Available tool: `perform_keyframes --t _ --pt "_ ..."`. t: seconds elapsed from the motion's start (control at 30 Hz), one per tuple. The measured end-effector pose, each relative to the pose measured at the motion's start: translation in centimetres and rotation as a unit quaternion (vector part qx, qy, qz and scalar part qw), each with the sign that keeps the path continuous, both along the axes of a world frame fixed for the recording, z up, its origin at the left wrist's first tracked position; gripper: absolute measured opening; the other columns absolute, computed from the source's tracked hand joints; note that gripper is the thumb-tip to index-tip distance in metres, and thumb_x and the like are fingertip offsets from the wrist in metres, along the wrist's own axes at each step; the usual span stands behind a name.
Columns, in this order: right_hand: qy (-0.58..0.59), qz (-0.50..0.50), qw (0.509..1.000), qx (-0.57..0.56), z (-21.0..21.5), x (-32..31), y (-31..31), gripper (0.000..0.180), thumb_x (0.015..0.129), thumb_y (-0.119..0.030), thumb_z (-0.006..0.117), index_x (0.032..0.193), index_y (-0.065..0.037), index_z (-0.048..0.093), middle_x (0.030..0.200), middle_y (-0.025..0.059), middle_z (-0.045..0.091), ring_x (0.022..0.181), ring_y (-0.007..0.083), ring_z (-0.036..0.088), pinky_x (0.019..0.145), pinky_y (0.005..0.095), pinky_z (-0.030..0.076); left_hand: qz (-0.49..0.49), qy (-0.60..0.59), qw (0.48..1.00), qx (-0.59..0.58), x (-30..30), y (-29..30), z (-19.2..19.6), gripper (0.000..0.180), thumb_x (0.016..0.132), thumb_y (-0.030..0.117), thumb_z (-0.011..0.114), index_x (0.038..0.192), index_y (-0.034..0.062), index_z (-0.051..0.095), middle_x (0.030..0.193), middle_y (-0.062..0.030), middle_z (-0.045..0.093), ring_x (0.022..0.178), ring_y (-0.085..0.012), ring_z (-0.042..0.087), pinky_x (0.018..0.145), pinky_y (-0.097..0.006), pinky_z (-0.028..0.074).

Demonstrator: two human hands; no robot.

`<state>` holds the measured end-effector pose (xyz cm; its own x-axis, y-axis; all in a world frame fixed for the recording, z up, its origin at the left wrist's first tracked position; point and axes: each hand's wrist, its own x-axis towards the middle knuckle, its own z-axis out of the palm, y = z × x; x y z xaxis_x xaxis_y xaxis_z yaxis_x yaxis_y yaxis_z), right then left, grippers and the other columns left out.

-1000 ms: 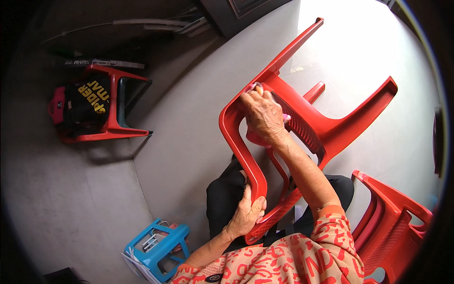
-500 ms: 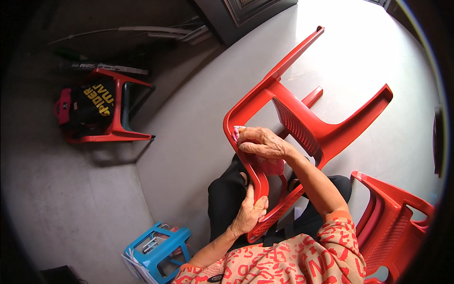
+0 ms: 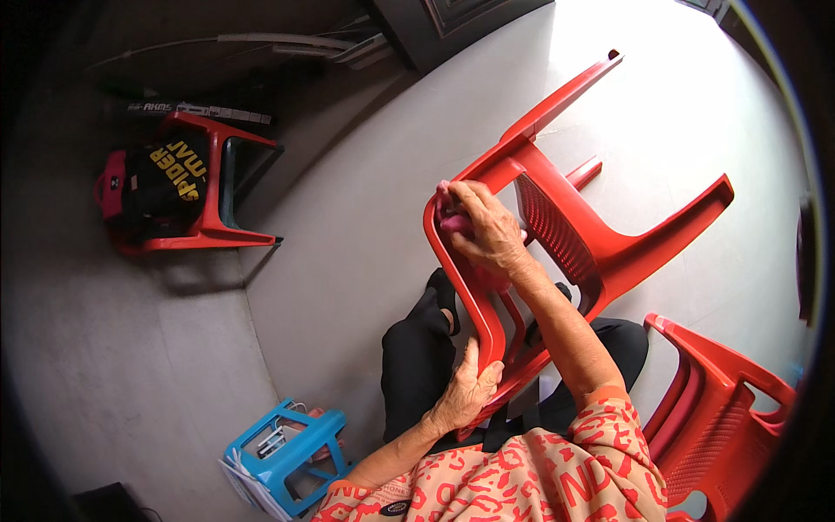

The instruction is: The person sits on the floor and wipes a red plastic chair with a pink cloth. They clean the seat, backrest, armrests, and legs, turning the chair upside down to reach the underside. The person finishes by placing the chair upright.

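Observation:
A red plastic armchair lies tipped over between my knees, its legs pointing away to the upper right. My left hand is closed round the near part of its curved armrest. In my right hand is a bunched pink cloth, pressed against the bend of the armrest farther along. Some of the cloth hangs below that hand, inside the chair frame. My right forearm hides part of the chair's seat and back.
More red plastic chairs stand stacked at my right. A blue plastic stool with small items sits at lower left. Farther left, a red chair carries a black bag. A dark door panel is at the far side.
My right hand has moved a little away from me along the armrest with the cloth, and more of the cloth shows. The chair has shifted slightly right in view; my left hand keeps its hold.

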<state>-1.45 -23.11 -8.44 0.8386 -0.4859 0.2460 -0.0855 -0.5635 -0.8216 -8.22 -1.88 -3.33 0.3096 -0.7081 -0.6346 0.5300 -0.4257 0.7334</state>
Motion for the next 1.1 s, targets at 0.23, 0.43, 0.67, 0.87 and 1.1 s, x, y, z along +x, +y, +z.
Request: perform_keyframes --t 0.23,0.43,0.67,0.87,1.1 --pt "0.051 0.221 0.974 0.028 -0.5 -1.5 -1.1 0.042 0.073 -0.006 0.064 0.114 -0.004 0.057 0.124 0.0135 0.057 0.116 0.0338 0.052 0.099 0.0412 0.042 0.011 0.013 1.0 -0.014 0.0 -0.3 0.2 0.052 0.099 0.018 0.051 0.139 0.0018 0.021 0.08 -0.0016 0.048 0.061 -0.0071 0.043 0.052 -0.022 0.042" --pt "0.109 0.286 0.947 0.1 1.8 -4.8 -1.1 0.037 0.074 -0.007 0.063 0.111 -0.003 0.058 0.12 0.0158 0.059 0.114 0.0347 0.054 0.098 0.042 0.042 0.0 0.031 0.999 -0.025 -0.1 -0.4 0.3 0.053 0.102 0.021 0.045 0.146 0.0127 0.017 0.081 -0.0027 0.046 0.055 -0.0063 0.04 0.049 -0.022 0.041" --pt "0.013 0.216 0.916 0.337 2.8 -10.9 0.2 0.027 0.08 -0.007 0.059 0.107 -0.003 0.061 0.101 0.0115 0.062 0.098 0.0284 0.061 0.088 0.0347 0.047 0.008 0.05 0.998 -0.045 -0.4 -0.8 0.5 0.053 0.102 0.021 0.044 0.147 0.0155 0.017 0.082 -0.0025 0.047 0.055 -0.0067 0.041 0.049 -0.022 0.042" --pt "-0.043 0.2 0.977 0.054 5.1 -10.7 2.3 0.031 0.078 -0.012 0.069 0.108 -0.015 0.066 0.106 0.0089 0.058 0.1 0.0294 0.058 0.086 0.0383 0.048 -0.002 0.038 0.999 -0.039 -0.5 -0.8 0.1 0.062 0.102 0.018 0.043 0.151 0.0202 0.006 0.08 -0.003 0.046 0.055 -0.0071 0.04 0.049 -0.022 0.04" --pt "0.009 0.269 0.956 -0.117 4.5 -3.9 -0.1 0.019 0.079 -0.015 0.068 0.098 -0.013 0.067 0.102 0.0028 0.059 0.09 0.0263 0.056 0.078 0.0354 0.05 -0.043 -0.045 0.998 -0.002 -1.2 -0.5 0.0 0.073 0.1 0.01 0.041 0.152 0.0207 -0.008 0.077 -0.0025 0.045 0.056 -0.0069 0.04 0.051 -0.021 0.041"
